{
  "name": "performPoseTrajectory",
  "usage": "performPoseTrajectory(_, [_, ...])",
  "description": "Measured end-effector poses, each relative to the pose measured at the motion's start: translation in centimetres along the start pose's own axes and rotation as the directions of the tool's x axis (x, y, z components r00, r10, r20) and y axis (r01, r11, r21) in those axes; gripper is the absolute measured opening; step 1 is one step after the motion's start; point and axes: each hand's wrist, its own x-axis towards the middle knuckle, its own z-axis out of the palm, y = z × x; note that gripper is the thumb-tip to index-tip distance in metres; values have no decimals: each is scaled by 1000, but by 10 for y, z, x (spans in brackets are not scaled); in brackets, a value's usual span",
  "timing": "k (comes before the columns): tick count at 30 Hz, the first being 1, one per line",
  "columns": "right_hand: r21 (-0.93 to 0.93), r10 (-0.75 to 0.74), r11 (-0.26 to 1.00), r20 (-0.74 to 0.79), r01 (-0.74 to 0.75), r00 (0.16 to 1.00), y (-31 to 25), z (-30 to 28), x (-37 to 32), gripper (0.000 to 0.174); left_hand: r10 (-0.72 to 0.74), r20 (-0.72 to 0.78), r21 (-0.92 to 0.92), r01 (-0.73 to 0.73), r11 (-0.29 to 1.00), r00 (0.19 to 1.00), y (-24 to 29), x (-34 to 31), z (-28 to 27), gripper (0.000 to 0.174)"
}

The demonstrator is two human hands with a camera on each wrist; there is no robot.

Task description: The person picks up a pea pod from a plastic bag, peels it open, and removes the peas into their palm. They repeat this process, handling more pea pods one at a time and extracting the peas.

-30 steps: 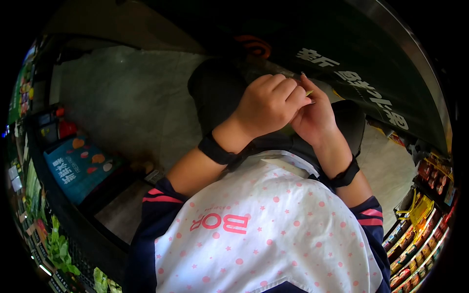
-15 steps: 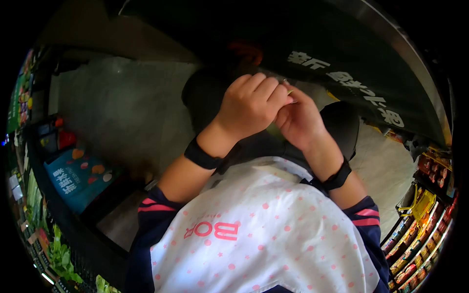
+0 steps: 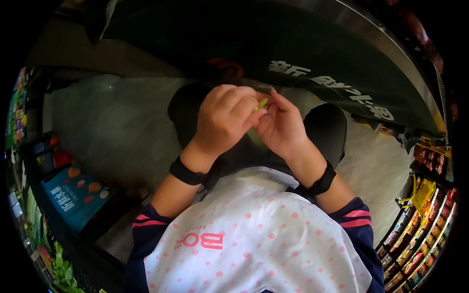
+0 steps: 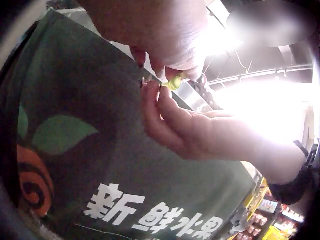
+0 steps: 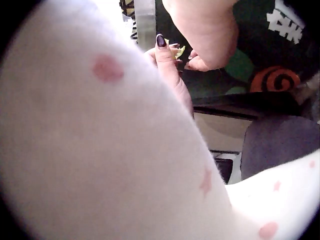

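A small yellow-green pod [image 3: 262, 104] shows between my two hands, in front of the apron. My left hand [image 3: 222, 117] is bent over it, back of the hand up, with its fingertips pinching the near side. From the other side, the thumb and fingers of my right hand [image 3: 283, 124] hold the pod as well. In the left wrist view the pod [image 4: 174, 83] has rounded bumps and sits between the fingertips of both hands. The fingers hide much of it. A bit of green [image 5: 180, 51] also appears by a dark-nailed thumb in the right wrist view.
A dark green panel [image 3: 195, 44] with white lettering stands just beyond my hands. My knees [image 3: 325, 129] are bent beneath them. To the left are a blue printed box [image 3: 78, 195] and leafy vegetables [image 3: 63, 271]. Shelves of packaged goods [image 3: 420, 239] line the right.
In the head view both hands shift left and slightly down, along with the scene as the view turns. More of the pod shows between the fingers now. The hands stay together.
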Motion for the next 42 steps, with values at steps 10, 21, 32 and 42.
performPoseTrajectory(10, [217,129,955,308,-202,943,-10,-10,0,41,135,189,111,-158,981,973,-3,2,11,24])
performPoseTrajectory(21, [99,96,988,178,-114,979,-11,-11,4,41,193,232,51,-210,976,953,-3,7,4,44])
performPoseTrajectory(32, [63,25,998,-63,-21,998,-6,8,-3,34,210,262,7,-220,976,942,-7,8,6,43])
performPoseTrajectory(42, [66,45,997,-25,-44,999,-5,2,-1,28,211,293,-26,-213,977,933,-7,10,6,42])
